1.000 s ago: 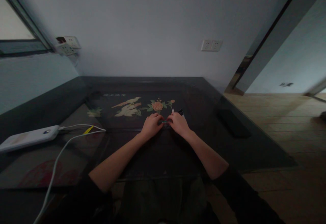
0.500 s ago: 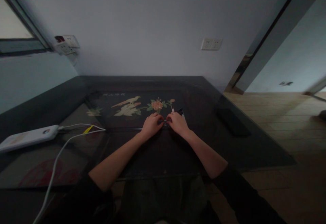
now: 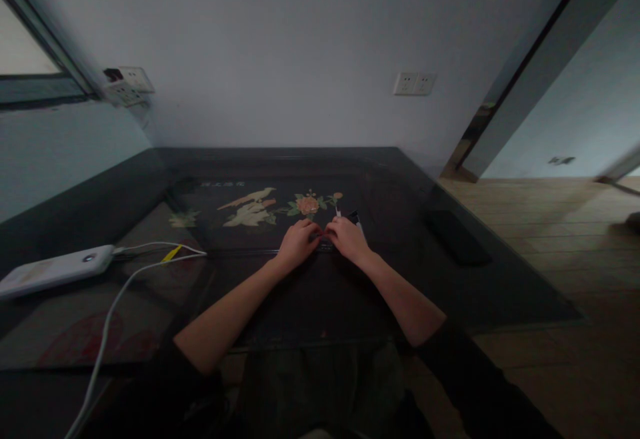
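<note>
1. Both hands meet near the middle of the dark counter (image 3: 500, 292): the left hand (image 3: 296, 244) and the right hand (image 3: 349, 240) lie knuckles up, fingertips nearly touching.
2. Between the fingertips sits a small dark object (image 3: 323, 241), pinched from both sides; it is too small and dim to identify. Fingers of both hands are curled closed around it.
3. Just beyond the right hand, a dark pen-like item with a white tip (image 3: 356, 218) and a small white piece (image 3: 338, 212) lie on the counter, close to the knuckles.
4. Under the glassy surface beyond the hands is a painted panel with a bird (image 3: 250, 199) and an orange flower (image 3: 307, 205).
5. At the left edge lies a white power bank (image 3: 53, 270), with a white cable (image 3: 113, 312) running from it toward the near edge and a yellow tag (image 3: 173, 253) beside the plug.
6. A flat black rectangular object (image 3: 455, 236) lies on the counter's right side, well apart from the hands.
7. On the wall behind, a white double socket (image 3: 414, 83) is mounted; another socket (image 3: 125, 84) sits near the left window.
</note>
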Motion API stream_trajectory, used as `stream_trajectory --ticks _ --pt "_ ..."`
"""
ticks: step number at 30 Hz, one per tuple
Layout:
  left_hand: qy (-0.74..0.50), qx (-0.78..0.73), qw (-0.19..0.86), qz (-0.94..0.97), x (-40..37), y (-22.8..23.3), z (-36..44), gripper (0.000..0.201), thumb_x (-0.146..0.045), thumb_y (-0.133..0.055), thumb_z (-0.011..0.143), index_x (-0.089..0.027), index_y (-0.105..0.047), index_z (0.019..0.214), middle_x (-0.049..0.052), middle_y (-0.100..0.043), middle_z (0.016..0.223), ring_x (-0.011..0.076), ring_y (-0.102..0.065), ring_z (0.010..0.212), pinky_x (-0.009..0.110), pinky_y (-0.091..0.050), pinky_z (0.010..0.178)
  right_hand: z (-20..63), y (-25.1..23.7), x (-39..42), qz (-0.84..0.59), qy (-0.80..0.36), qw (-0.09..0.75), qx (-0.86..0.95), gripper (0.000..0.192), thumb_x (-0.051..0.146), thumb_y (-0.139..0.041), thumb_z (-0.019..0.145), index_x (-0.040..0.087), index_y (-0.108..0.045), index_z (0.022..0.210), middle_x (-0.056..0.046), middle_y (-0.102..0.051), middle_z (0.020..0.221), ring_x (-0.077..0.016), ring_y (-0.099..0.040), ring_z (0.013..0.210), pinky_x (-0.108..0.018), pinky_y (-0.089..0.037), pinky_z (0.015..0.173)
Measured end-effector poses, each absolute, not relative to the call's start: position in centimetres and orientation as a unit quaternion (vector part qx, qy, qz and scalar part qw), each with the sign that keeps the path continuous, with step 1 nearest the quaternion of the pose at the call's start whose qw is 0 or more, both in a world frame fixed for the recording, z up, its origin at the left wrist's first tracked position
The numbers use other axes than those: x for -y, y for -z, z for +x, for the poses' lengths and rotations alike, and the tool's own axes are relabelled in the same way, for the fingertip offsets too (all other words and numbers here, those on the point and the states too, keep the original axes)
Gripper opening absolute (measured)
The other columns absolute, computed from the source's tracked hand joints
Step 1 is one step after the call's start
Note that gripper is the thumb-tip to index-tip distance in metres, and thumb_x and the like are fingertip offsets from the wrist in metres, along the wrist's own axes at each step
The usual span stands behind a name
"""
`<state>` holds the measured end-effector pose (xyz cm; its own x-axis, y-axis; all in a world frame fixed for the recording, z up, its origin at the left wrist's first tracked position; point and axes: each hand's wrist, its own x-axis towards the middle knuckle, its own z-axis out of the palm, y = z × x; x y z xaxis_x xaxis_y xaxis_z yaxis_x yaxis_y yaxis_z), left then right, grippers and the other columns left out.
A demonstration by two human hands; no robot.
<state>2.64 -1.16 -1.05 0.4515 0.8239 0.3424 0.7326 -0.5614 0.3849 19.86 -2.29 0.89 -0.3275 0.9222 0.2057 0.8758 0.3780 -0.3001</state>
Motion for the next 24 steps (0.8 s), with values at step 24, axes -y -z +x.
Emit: stream_trajectory --ticks 24 --pt "-0.336 -0.422 0.154 0.828 0.9 0.0 1.9 0.010 -0.024 -0.069 0.082 -0.020 -0.071 0.091 0.004 -0.073 0.085 0.0186 -0.066 0.081 0.030 -0.050 0.078 22.0 -2.2 1.1 -0.463 -0.382 0.366 0.711 0.019 0.030 -0.063 0.081 0.013 -0.073 0.083 -0.004 -0.068 0.073 -0.0147 -0.060 0.069 -0.027 -0.045 0.065"
